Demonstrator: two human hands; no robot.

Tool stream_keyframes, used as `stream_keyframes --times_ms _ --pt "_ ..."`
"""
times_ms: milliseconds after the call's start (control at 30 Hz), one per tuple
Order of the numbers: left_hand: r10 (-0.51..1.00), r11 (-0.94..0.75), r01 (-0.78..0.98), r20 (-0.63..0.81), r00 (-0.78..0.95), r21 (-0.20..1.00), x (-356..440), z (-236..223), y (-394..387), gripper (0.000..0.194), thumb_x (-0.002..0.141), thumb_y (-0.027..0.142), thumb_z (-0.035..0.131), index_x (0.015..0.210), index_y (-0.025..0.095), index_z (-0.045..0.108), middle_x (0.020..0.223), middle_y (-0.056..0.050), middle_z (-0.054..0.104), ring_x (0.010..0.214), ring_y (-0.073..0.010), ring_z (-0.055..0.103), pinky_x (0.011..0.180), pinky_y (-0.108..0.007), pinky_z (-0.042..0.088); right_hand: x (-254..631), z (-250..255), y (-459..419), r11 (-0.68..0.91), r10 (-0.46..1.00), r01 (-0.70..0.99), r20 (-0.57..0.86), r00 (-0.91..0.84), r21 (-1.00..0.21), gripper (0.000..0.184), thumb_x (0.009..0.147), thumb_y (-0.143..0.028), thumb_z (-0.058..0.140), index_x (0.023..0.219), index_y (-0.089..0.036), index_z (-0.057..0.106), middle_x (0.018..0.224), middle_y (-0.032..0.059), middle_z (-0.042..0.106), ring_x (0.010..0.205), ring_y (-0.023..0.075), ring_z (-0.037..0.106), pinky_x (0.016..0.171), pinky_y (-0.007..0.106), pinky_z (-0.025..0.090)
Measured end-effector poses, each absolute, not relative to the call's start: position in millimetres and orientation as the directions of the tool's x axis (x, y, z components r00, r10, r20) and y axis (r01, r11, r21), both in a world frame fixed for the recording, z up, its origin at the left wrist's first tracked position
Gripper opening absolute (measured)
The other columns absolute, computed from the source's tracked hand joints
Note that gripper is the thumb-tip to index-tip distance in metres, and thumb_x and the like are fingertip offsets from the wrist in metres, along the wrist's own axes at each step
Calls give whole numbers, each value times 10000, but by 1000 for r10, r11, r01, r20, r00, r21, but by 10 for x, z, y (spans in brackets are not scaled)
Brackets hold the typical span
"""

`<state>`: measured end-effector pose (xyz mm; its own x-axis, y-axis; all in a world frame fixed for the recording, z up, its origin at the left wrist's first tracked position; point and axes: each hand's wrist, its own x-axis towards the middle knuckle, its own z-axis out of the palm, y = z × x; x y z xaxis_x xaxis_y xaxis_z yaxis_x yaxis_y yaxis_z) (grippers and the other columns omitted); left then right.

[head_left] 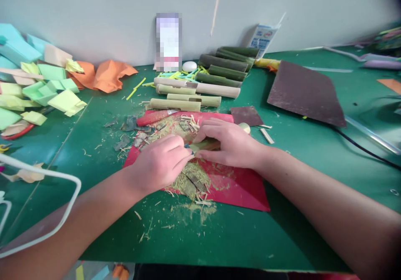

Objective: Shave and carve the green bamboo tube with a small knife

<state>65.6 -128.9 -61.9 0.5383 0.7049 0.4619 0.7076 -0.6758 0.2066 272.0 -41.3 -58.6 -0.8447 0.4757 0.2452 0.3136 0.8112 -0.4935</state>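
My right hand [230,142] is closed around a short bamboo tube [205,146], pressing it down over a red sheet [241,188]. The tube's pale round end [244,127] sticks out behind the knuckles. At the tube's near end my left hand [164,159] is pinched shut on a small dark piece of sandpaper [188,146], mostly hidden by the fingers. Fine shavings and dust [191,177] lie heaped below the hands. A red-handled knife [153,118] rests at the sheet's far edge, its blade partly under shavings.
Pale bamboo pieces [197,88] and dark green ones [227,69] lie in rows behind. Brown sandpaper sheets [307,92] lie to the right. Folded coloured paper [37,79] is piled left. A phone [168,42] and a drink carton [263,37] lean on the wall. A white frame [75,184] juts in at left.
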Motion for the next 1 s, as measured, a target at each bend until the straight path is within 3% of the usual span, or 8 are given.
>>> stream_keyframes --times_ms 567,1000 --pt "693 -675 731 425 583 99 684 -598 -1328 218 865 102 485 682 133 600 677 -46 506 669 -156 441 625 -299 384 2704 -579 -407 815 463 290 262 -847 -502 168 780 -328 636 833 -176 589 836 39 577 792 169 511 694 287 375" --pt "702 -673 726 430 567 141 661 -610 -1342 200 877 118 491 709 141 597 689 -36 515 668 -142 445 625 -288 385 2709 -551 -404 803 458 280 244 -855 -526 162 770 -308 642 865 -178 619 872 50 596 815 173 526 698 285 385"
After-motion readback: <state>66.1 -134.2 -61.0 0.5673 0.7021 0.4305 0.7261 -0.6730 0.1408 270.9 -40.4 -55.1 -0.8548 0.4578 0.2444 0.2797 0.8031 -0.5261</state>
